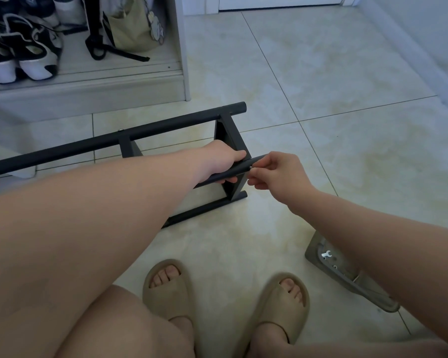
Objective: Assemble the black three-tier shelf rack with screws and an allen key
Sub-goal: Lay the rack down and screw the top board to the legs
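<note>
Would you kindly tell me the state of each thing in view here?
rack frame: on its side on the floor, partly assembled.
black tube: raised, gripped near its end.
left hand: grips the black tube.
right hand: pinches a screw at the tube.
hardware pack: lying on the floor.

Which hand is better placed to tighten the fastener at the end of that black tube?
Right. The right hand pinches at the small fastener near the end of the black tube, while the left hand wraps the tube, probably steadying it.
</note>
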`<state>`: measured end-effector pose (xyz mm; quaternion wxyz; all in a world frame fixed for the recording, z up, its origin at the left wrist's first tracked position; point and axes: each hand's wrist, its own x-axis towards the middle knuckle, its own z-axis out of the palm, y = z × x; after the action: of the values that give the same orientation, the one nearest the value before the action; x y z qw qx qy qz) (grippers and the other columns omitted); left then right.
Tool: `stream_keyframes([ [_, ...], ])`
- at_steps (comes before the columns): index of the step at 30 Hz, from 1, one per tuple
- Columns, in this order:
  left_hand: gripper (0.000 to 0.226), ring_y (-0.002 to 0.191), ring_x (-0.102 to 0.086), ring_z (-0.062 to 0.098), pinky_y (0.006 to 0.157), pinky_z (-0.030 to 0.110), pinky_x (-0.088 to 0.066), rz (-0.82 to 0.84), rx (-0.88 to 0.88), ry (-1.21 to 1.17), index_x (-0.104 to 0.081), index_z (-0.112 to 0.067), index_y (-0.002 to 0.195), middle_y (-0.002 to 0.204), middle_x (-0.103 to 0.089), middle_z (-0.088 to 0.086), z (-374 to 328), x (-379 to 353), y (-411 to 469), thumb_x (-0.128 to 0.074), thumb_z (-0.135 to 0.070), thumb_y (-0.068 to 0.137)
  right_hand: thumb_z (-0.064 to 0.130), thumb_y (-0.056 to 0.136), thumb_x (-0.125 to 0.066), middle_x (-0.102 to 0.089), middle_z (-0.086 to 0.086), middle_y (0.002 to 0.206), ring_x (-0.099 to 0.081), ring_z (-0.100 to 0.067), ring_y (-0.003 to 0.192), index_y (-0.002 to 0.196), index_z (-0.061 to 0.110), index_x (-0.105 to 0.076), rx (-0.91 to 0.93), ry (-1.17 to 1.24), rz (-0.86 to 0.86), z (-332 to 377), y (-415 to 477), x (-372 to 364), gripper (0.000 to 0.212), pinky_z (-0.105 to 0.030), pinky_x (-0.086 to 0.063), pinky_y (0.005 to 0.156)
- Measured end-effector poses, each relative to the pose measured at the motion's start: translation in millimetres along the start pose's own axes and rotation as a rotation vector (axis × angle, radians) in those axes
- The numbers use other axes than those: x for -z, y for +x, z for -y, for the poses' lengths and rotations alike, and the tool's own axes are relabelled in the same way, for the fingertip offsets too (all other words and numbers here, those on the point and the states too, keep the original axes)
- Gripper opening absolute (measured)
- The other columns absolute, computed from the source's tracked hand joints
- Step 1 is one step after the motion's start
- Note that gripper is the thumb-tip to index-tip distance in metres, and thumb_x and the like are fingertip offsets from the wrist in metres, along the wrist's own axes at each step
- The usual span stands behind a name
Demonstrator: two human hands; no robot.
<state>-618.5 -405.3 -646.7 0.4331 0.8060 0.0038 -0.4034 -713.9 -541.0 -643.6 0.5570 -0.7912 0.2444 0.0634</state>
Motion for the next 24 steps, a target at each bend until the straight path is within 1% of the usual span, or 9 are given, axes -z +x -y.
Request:
stream_keyframes([
  [5, 0.038, 0.071, -0.072, 0.019, 0.057, 0.024, -0.052, -0.004, -0.006, 0.003, -0.067, -0.008, 0.116, 0.101, -0.076, 0.009, 0.0, -0.8, -0.2, -0.054, -0.040, 0.101, -0.001, 0.094, -0.067, -0.075, -0.014, 0.079, -0.074, -0.017, 0.067, 0.088, 0.001, -0.063, -0.113, 0.212, 0.013, 1.5, -2.0, -0.5, 0.007, -0.026, -0.061, 0.065],
  [6, 0.038, 0.069, -0.071, 0.019, 0.056, 0.024, -0.052, -0.005, -0.006, 0.002, -0.067, -0.008, 0.117, 0.101, -0.076, 0.009, 0.0, -0.9, -0.2, -0.054, -0.040, 0.101, 0.000, 0.094, -0.067, -0.075, -0.015, 0.080, -0.074, -0.018, 0.067, 0.088, 0.001, -0.062, -0.113, 0.200, 0.012, 1.9, -1.7, -0.6, 0.008, -0.028, -0.062, 0.066],
  [8, 0.037, 0.068, -0.071, 0.017, 0.055, 0.023, -0.052, -0.007, -0.008, 0.005, -0.067, -0.008, 0.116, 0.096, -0.076, 0.006, -0.1, -0.7, -0.1, -0.054, -0.040, 0.101, 0.000, 0.094, -0.067, -0.075, -0.014, 0.082, -0.074, -0.018, 0.068, 0.085, 0.005, -0.061, -0.073, 0.085, 0.012, 2.7, -0.3, -0.2, 0.012, -0.032, -0.063, 0.071],
  [11, 0.037, 0.065, -0.071, 0.016, 0.053, 0.022, -0.052, -0.009, -0.013, 0.002, -0.067, -0.009, 0.116, 0.088, -0.073, 0.001, 0.0, -0.3, -0.7, -0.054, -0.040, 0.101, 0.000, 0.091, -0.067, -0.075, -0.012, 0.079, -0.075, -0.021, 0.070, 0.080, 0.009, -0.062, -0.024, -0.064, -0.001, 5.2, 1.7, 0.0, 0.016, -0.037, -0.062, 0.076],
  [13, 0.037, 0.067, -0.071, 0.016, 0.053, 0.023, -0.052, -0.006, -0.009, 0.001, -0.067, -0.009, 0.116, 0.091, -0.074, 0.002, -0.1, -0.1, -0.6, -0.054, -0.040, 0.101, 0.001, 0.090, -0.068, -0.075, -0.010, 0.076, -0.075, -0.025, 0.072, 0.079, 0.011, -0.062, 0.003, -0.143, -0.010, 6.9, 2.4, -0.4, 0.016, -0.041, -0.062, 0.078],
  [16, 0.038, 0.072, -0.072, 0.018, 0.056, 0.024, -0.053, 0.002, -0.002, -0.003, -0.067, -0.009, 0.117, 0.096, -0.075, 0.005, -0.4, 0.1, -0.7, -0.054, -0.041, 0.101, 0.002, 0.091, -0.068, -0.075, -0.010, 0.075, -0.075, -0.023, 0.068, 0.079, 0.012, -0.063, 0.009, -0.163, -0.026, 7.5, 2.9, -1.7, 0.016, -0.044, -0.062, 0.079],
  [18, 0.038, 0.072, -0.072, 0.018, 0.057, 0.024, -0.053, 0.003, -0.001, -0.007, -0.067, -0.008, 0.117, 0.096, -0.075, 0.005, -0.6, 0.2, -0.8, -0.055, -0.040, 0.101, 0.002, 0.091, -0.067, -0.074, -0.011, 0.075, -0.075, -0.026, 0.070, 0.078, 0.011, -0.063, -0.002, -0.140, -0.038, 6.9, 3.0, -3.0, 0.016, -0.045, -0.062, 0.080],
  [21, 0.038, 0.074, -0.073, 0.019, 0.058, 0.024, -0.053, 0.002, 0.002, -0.012, -0.066, -0.008, 0.117, 0.095, -0.075, 0.005, -0.8, 0.6, -1.0, -0.055, -0.040, 0.101, 0.003, 0.091, -0.067, -0.074, -0.010, 0.075, -0.075, -0.024, 0.071, 0.079, 0.010, -0.062, -0.021, -0.090, -0.056, 4.7, 1.8, -5.4, 0.016, -0.043, -0.063, 0.079],
  [24, 0.038, 0.087, -0.075, 0.024, 0.063, 0.028, -0.053, 0.011, 0.009, -0.006, -0.067, -0.009, 0.117, 0.102, -0.076, 0.009, -0.5, 0.9, -0.8, -0.054, -0.041, 0.101, 0.005, 0.093, -0.064, -0.074, -0.004, 0.075, -0.072, -0.008, 0.062, 0.077, 0.016, -0.060, 0.052, -0.198, -0.074, 2.3, -0.8, -6.9, 0.019, -0.033, -0.060, 0.070],
])
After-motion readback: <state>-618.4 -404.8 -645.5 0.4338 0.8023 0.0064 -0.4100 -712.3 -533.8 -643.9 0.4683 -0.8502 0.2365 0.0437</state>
